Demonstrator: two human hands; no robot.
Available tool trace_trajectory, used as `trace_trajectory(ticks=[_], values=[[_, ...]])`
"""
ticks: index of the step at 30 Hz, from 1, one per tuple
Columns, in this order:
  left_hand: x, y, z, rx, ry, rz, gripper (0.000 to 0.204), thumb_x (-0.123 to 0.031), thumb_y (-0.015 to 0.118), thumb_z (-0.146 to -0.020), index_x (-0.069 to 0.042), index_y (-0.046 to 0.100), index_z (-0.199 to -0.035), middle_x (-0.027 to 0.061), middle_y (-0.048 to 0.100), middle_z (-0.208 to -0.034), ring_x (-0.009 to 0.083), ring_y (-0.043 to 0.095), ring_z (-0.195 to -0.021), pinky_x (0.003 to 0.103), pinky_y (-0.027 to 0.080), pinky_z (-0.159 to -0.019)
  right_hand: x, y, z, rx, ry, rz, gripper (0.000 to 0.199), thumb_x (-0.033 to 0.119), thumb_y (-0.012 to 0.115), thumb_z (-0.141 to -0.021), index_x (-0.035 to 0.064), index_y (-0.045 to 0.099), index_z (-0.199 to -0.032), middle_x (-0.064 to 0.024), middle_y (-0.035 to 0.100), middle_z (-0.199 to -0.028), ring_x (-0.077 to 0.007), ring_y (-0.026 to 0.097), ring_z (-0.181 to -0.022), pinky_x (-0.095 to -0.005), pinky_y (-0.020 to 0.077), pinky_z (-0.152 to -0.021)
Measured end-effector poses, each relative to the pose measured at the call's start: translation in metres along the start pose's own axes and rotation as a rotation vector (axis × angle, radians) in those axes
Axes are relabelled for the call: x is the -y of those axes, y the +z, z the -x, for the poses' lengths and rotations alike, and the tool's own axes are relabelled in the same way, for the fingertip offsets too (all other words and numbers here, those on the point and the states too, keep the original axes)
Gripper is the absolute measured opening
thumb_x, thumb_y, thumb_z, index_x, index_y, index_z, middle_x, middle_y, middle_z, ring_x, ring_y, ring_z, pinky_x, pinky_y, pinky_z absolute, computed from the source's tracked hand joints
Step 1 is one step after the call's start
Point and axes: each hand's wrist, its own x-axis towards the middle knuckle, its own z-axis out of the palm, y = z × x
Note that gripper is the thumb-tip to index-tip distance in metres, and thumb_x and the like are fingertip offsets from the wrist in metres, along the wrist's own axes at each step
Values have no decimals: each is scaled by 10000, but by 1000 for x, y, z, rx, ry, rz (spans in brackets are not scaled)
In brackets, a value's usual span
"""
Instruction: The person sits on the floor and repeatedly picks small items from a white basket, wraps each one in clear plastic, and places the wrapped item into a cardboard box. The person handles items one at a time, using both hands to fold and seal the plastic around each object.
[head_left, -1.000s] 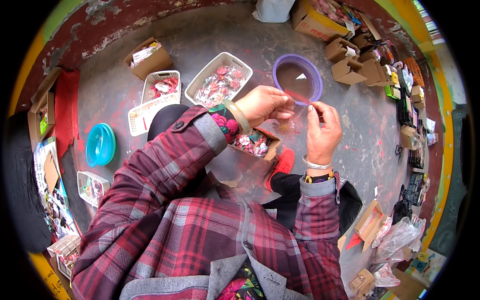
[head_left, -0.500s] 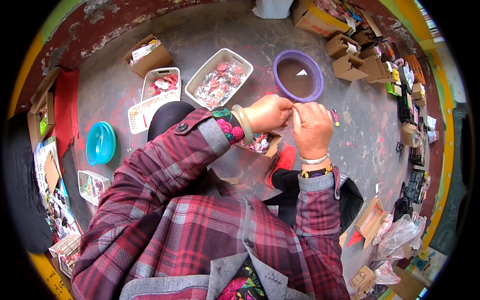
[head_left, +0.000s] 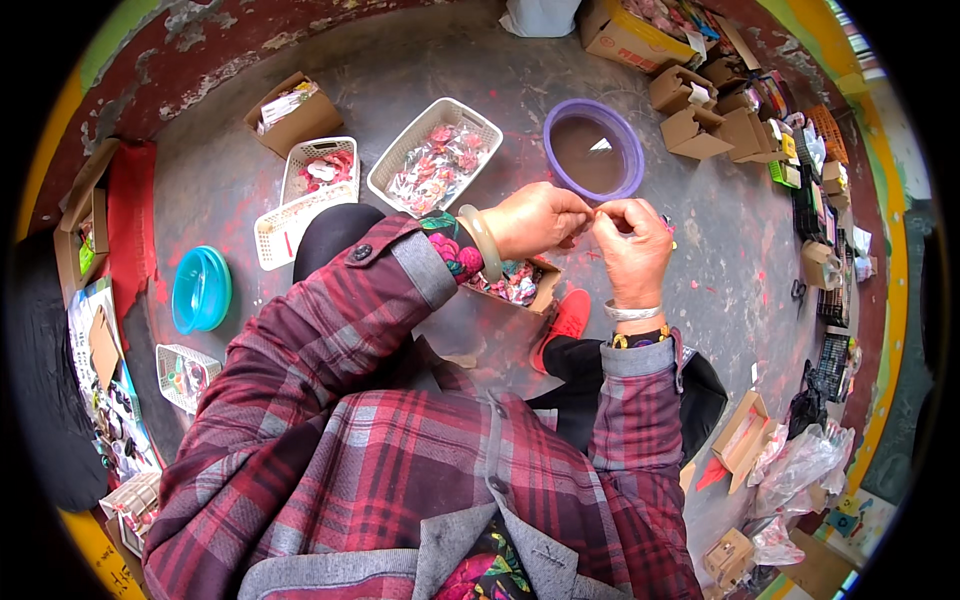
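1. The left hand and right hand meet fingertip to fingertip above the floor, both curled nearly closed and pinching one tiny reddish piece between them; it is too small to tell what it is.
2. The left wrist carries a smooth, pale green bangle; the right wrist has a thin metal bracelet. Both sleeves are soft red-and-grey plaid.
3. Just below the hands lies a small open cardboard box holding glossy red and pink bits.
4. Just above the hands stands a round purple plastic basin.
5. To its left sits a white latticed plastic basket, rectangular, heaped with shiny wrapped red pieces; two more white baskets lie further left.
6. A round turquoise lid lies on the floor at far left.
7. Plain brown cartons cluster at upper right.
8. The floor is rough grey concrete, blotched with red paint.
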Motion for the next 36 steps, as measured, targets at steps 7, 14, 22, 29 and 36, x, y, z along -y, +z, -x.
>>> trace_trajectory(ticks=[7, 14, 22, 29, 36], values=[[5, -5, -4, -14, -117, 313, 239, -113, 464, -921, 44, 579, -1060, 127, 620, -974, 177, 607, -896, 297, 532, -772, -26, -19, -9, -38, 423, -550, 42, 2, 635, -734, 20, 640, -772, 47, 586, -727, -47, 511, -674, -189, 405, -623], [5, -10, -4, -123, -223, 449, 258, -117, 448, -920, 68, 557, -1062, 151, 609, -974, 208, 617, -848, 308, 529, -768, -54, -48, -12, -164, 555, -678, 48, 54, 649, -739, 43, 652, -785, 16, 601, -701, -63, 492, -596, -207, 389, -590], [2, -17, 0, -189, -238, 520, 254, -108, 456, -905, 86, 539, -1046, 165, 594, -972, 208, 615, -802, 299, 522, -731, -75, -76, -13, -101, 556, -200, 89, 69, 630, -740, 7, 662, -796, 12, 599, -676, -63, 503, -595, -210, 382, -554], [-4, -17, 2, -150, -251, 524, 258, -111, 458, -909, 92, 515, -1057, 170, 590, -979, 215, 616, -788, 311, 524, -711, -104, -87, -12, -22, 477, 167, 139, 145, 615, -717, 18, 667, -698, -24, 612, -621, -73, 504, -573, -235, 400, -549], [1, -16, 1, -189, -229, 526, 262, -125, 466, -910, 85, 519, -1058, 164, 592, -964, 209, 621, -748, 300, 526, -684, -112, -81, -14, -91, 421, 138, 85, 112, 635, -687, 35, 670, -693, -20, 635, -713, -80, 522, -637, -239, 415, -589]])
